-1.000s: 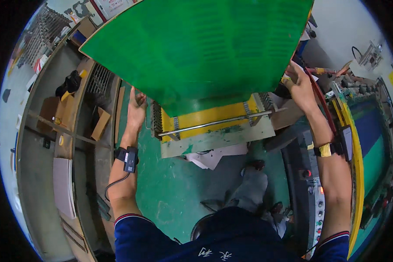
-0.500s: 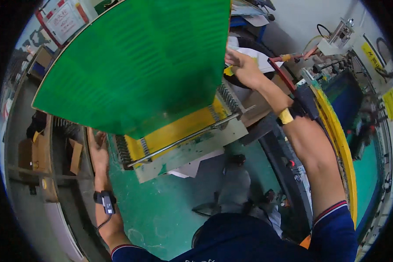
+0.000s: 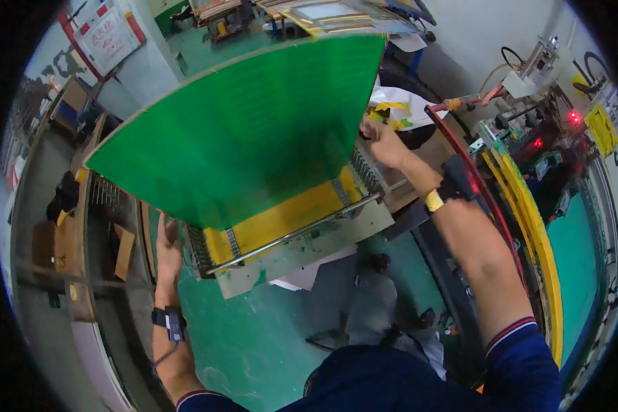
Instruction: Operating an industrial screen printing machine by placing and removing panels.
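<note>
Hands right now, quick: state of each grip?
Left hand: closed, holding the large flat green panel by its lower edge, at left.
Right hand: closed, holding the same panel's right edge.

Looks moderately lit, soft and diffuse, brighter on pale wall [image 3: 474,41]. Dims inside shelving [image 3: 110,279] at left and across lower-middle floor [image 3: 247,336]. Darkens toward lower middle of green sheet [image 3: 240,117]. Glints along metal bar [image 3: 295,234]. Glows red at small lamps [image 3: 575,118] on right. Blurs slightly at right hand [image 3: 389,146]. Softens far background. Bends straight edges near rim, fringes bluish at left, drops to black in corners.
</note>
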A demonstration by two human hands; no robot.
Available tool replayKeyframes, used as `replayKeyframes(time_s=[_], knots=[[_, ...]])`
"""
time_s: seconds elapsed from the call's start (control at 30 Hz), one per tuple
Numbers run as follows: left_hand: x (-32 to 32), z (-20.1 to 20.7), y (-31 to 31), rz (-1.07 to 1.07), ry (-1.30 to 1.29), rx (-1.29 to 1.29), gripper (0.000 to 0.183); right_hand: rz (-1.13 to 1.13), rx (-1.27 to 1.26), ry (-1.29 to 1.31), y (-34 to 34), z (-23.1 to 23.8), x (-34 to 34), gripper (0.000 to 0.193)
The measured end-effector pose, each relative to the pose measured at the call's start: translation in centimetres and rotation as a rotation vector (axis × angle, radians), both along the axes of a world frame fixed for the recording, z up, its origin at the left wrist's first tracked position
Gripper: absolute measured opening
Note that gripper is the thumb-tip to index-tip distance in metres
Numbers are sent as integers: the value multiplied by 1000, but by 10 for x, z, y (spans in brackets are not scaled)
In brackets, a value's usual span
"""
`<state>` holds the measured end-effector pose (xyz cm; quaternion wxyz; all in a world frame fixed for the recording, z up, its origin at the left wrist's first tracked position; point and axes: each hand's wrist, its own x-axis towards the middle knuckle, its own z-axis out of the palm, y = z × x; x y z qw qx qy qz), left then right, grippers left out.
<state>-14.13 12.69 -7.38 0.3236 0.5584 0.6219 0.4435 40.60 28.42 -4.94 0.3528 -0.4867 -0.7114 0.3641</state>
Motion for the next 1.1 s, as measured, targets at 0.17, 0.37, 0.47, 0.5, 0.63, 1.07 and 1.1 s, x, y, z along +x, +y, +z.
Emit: replayKeyframes(time_s=[0.17,0.37,0.47,0.5,0.63,1.07,1.1], knots=[[44,26,-30,204,46,366,56,-340,126,-126,-49,5,8,46],[181,7,-51,-288,-161,241,39,-180,241,35,-213,5,44,27],[279,-14,-37,-503,-305,25,35,-332,221,-52,-315,28,105,24],[322,-4,-38,-676,-329,52,31,-448,275,-103,-353,38,128,22],[471,44,-60,-1104,-391,146,26,-1046,458,-247,-506,86,213,16],[777,87,4,-933,-294,714,27,-1827,588,-786,-699,80,341,33],[782,96,-15,-991,-396,468,27,-1831,561,-794,-709,81,338,33]])
